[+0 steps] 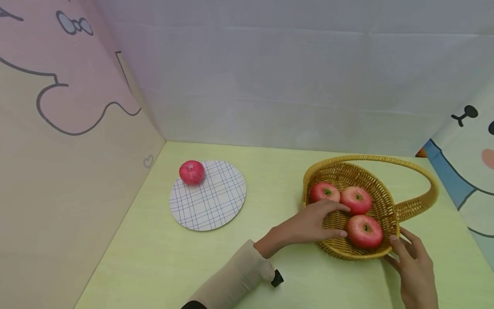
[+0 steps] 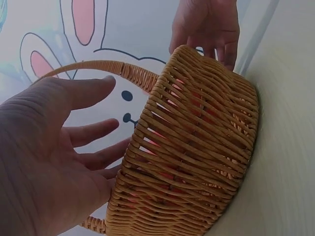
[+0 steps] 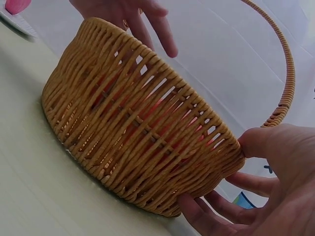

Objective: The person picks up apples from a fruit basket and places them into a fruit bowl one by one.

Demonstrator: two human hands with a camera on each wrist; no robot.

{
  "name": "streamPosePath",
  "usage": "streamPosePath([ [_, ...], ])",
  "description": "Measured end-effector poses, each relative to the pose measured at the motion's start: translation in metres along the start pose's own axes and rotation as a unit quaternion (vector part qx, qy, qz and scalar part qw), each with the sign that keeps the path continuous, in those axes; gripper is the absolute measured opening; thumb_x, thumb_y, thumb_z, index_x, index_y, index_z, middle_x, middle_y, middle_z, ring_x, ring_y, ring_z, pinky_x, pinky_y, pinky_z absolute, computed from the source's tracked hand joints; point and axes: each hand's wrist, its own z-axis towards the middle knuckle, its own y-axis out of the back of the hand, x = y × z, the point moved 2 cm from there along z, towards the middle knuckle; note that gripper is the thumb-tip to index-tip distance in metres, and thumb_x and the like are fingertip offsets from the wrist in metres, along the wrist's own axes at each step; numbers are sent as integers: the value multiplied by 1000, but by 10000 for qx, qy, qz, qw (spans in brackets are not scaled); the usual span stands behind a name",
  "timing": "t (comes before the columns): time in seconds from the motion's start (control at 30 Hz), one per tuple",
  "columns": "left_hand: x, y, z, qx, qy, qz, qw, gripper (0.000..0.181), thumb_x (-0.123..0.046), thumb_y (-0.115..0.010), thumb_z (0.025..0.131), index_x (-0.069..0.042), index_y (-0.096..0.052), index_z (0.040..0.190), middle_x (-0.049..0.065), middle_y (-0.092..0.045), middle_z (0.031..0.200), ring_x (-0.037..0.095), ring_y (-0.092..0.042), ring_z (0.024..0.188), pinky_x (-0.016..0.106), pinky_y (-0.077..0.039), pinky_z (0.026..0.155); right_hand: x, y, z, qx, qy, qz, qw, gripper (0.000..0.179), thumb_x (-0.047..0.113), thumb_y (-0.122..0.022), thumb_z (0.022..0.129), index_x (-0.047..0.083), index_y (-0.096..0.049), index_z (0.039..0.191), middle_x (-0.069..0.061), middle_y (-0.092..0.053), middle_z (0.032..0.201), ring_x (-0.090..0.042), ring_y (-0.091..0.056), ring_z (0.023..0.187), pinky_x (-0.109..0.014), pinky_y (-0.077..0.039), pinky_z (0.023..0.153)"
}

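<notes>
A wicker basket (image 1: 349,254) with a tall arched handle (image 1: 417,206) stands at the right of the table. Three red apples lie inside it: one at the back left (image 1: 323,189), one at the back right (image 1: 359,201) and one at the front (image 1: 364,231). Over the basket's left rim reaches my left hand (image 1: 316,221), thumb and fingers spread apart, fingertips close to the apples and nothing gripped. My right hand (image 1: 417,268) holds the basket's right side, with its thumb (image 3: 256,142) at the rim and its fingers curled under the outer wall.
A round white plate (image 1: 212,204) with a blue grid lies left of centre on the pale yellow table (image 1: 150,257). One round red fruit (image 1: 191,172) sits at its back left edge. Cloth-like walls (image 1: 270,86) stand behind and at both sides.
</notes>
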Motion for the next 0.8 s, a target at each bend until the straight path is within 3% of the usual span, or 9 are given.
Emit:
streamPosePath([
  [0.43,-6,-13,25,574,256,918,9938,64,-50,-69,98,-21,-50,152,-14,-56,151,-1,-48,140,9,-37,112,-2,1,2,-185,-97,33,9998,45,23,-67,102,25,-53,145,21,-68,98,7,-66,89,-20,-60,65],
  [0.63,-11,-22,31,646,319,1114,9912,65,-51,-69,97,-23,-49,153,-16,-56,148,-3,-48,139,8,-36,113,-3,1,1,-167,6,83,9998,43,20,-67,102,24,-54,143,22,-69,98,7,-67,87,-20,-60,65],
  [0.8,-14,-26,34,602,334,1212,9902,59,-51,-71,96,-25,-52,146,-18,-60,136,-6,-52,126,5,-38,104,-2,-1,2,-163,-44,7,9999,44,21,-65,103,24,-52,146,23,-67,101,7,-65,91,-19,-60,66],
])
